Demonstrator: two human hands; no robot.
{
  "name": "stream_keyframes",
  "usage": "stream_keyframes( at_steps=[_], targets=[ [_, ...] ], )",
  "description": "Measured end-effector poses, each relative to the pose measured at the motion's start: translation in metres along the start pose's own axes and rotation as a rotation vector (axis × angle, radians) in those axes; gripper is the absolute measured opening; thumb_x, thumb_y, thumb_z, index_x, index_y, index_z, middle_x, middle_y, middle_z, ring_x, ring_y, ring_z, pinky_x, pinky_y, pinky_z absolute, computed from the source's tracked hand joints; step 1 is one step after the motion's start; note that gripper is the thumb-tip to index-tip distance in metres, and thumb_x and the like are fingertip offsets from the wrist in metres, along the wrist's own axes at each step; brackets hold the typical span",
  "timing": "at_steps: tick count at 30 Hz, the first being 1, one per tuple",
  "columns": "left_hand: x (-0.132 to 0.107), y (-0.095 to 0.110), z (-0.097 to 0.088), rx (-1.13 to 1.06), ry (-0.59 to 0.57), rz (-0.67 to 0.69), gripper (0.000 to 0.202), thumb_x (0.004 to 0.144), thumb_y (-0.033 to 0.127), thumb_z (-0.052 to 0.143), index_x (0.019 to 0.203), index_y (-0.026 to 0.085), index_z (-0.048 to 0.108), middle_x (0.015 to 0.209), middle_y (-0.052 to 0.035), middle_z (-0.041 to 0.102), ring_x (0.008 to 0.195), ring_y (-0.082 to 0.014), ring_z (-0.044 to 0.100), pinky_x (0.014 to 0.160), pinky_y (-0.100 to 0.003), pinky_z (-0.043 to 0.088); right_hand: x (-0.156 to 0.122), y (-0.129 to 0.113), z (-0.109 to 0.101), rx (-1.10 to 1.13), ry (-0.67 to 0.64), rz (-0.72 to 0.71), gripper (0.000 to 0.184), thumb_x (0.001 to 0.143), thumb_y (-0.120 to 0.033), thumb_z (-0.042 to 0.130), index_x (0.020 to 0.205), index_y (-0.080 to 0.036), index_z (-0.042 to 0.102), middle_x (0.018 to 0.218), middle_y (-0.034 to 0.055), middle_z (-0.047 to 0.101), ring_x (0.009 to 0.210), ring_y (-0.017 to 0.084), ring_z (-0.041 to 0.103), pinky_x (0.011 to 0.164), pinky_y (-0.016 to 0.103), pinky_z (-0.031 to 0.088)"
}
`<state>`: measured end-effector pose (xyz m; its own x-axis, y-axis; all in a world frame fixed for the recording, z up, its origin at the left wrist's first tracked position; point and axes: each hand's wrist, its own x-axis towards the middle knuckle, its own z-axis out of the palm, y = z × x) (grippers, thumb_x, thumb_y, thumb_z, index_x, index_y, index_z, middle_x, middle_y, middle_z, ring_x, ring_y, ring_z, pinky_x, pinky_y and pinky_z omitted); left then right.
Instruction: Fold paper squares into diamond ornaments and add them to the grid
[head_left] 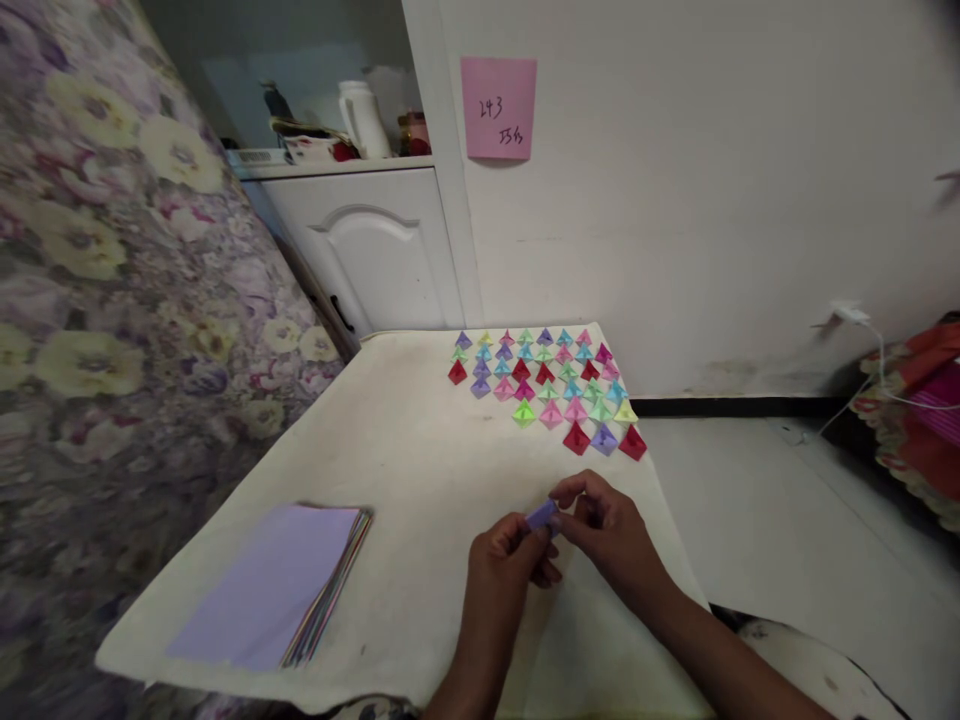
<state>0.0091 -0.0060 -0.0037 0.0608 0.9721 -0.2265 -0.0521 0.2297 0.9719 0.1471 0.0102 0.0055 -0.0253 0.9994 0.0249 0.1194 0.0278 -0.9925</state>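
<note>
A small folded piece of purple paper [541,515] is held up over the front right part of the table. My left hand [511,558] pinches its left end between thumb and fingers. At the other end, the thumb and forefinger of my right hand [602,525] close in on the paper's edge; whether they grip it is hard to make out. Beyond the hands lie rows of small folded paper pieces [550,413] in red, purple, green, pink, blue and yellow. To the left rests a stack of coloured paper sheets [262,590], a purple one on top.
The cream-covered table [390,440] ends at the right above a pale floor [727,490]. A flowered curtain [150,300] hangs along the left side. Behind stand a white cabinet [367,240] and a wall with a pink note [499,108]. A cable hangs from a socket [850,312] at right.
</note>
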Motion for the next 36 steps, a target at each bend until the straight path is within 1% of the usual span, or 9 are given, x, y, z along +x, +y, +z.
stream_keyframes(
  at_steps=[4,10,12,17,24,28,30,32,36],
  targets=[
    [-0.001,0.000,0.001,0.031,0.005,0.020,0.019,0.076,0.029,0.059,0.067,0.013,0.060,0.057,-0.0022,0.063,0.047,-0.0117,0.056,0.047,-0.021,0.042,0.001,0.000,0.000,0.022,-0.009,0.008,0.012,0.068,-0.016,0.063,0.080,-0.019,0.060,0.051,-0.0086,0.037,0.048,0.008,0.035,0.046,0.019,0.030],
    [-0.001,0.000,0.001,0.066,0.010,0.015,0.021,0.078,0.030,0.056,0.065,0.013,0.059,0.054,-0.0023,0.062,0.046,-0.0122,0.056,0.047,-0.022,0.042,0.006,0.008,-0.003,0.109,-0.118,0.126,0.014,0.066,-0.020,0.065,0.076,-0.017,0.057,0.046,-0.0091,0.040,0.044,0.007,0.035,0.044,0.020,0.028],
    [-0.001,0.001,0.001,0.074,0.010,0.022,0.021,0.078,0.029,0.056,0.065,0.013,0.059,0.055,-0.0023,0.062,0.046,-0.0122,0.056,0.047,-0.022,0.042,0.006,0.008,-0.004,0.084,-0.112,0.116,0.014,0.064,-0.019,0.067,0.074,-0.017,0.057,0.047,-0.0090,0.039,0.045,0.008,0.034,0.044,0.020,0.028],
    [-0.003,0.002,0.002,0.059,0.004,0.009,0.021,0.077,0.030,0.057,0.064,0.013,0.058,0.057,-0.0023,0.062,0.047,-0.0120,0.056,0.047,-0.021,0.042,0.006,0.003,-0.004,-0.034,-0.078,0.014,0.006,0.065,-0.016,0.065,0.069,-0.017,0.060,0.054,-0.0067,0.041,0.051,0.008,0.037,0.048,0.021,0.030],
    [-0.001,-0.002,0.003,-0.005,-0.021,-0.034,0.022,0.077,0.030,0.057,0.063,0.013,0.057,0.049,-0.0009,0.058,0.044,-0.0113,0.054,0.045,-0.021,0.041,0.007,0.007,-0.005,-0.065,-0.108,0.030,0.005,0.067,-0.017,0.065,0.067,-0.016,0.060,0.059,-0.0045,0.049,0.053,0.009,0.040,0.049,0.021,0.032],
    [-0.001,-0.002,0.004,-0.037,0.000,-0.041,0.025,0.078,0.033,0.055,0.063,0.013,0.056,0.050,-0.0009,0.058,0.041,-0.0103,0.053,0.043,-0.021,0.040,0.006,0.006,-0.002,-0.034,-0.108,0.021,0.009,0.069,-0.016,0.065,0.065,-0.017,0.057,0.060,-0.0045,0.050,0.054,0.009,0.043,0.049,0.020,0.034],
    [-0.001,-0.002,0.004,-0.049,0.012,-0.046,0.024,0.077,0.032,0.056,0.062,0.013,0.056,0.050,-0.0007,0.058,0.040,-0.0101,0.053,0.042,-0.020,0.040,0.005,0.005,-0.001,-0.030,-0.097,-0.014,0.010,0.070,-0.015,0.065,0.064,-0.017,0.056,0.061,-0.0046,0.049,0.054,0.009,0.044,0.049,0.020,0.036],
    [-0.001,-0.002,0.003,-0.074,0.015,-0.052,0.021,0.076,0.030,0.057,0.062,0.013,0.056,0.051,-0.0003,0.059,0.040,-0.0099,0.053,0.042,-0.020,0.040,0.002,0.004,0.001,-0.066,-0.076,-0.094,0.011,0.071,-0.014,0.065,0.063,-0.017,0.057,0.063,-0.0040,0.049,0.055,0.009,0.046,0.050,0.020,0.037],
    [0.001,-0.005,0.001,-0.139,0.030,-0.066,0.017,0.073,0.026,0.058,0.062,0.013,0.056,0.051,0.0003,0.059,0.039,-0.0092,0.052,0.041,-0.020,0.039,-0.003,0.009,0.002,-0.215,-0.068,-0.361,0.009,0.077,-0.012,0.059,0.074,-0.019,0.064,0.074,-0.0005,0.053,0.065,0.011,0.054,0.058,0.022,0.042]
  ],
)
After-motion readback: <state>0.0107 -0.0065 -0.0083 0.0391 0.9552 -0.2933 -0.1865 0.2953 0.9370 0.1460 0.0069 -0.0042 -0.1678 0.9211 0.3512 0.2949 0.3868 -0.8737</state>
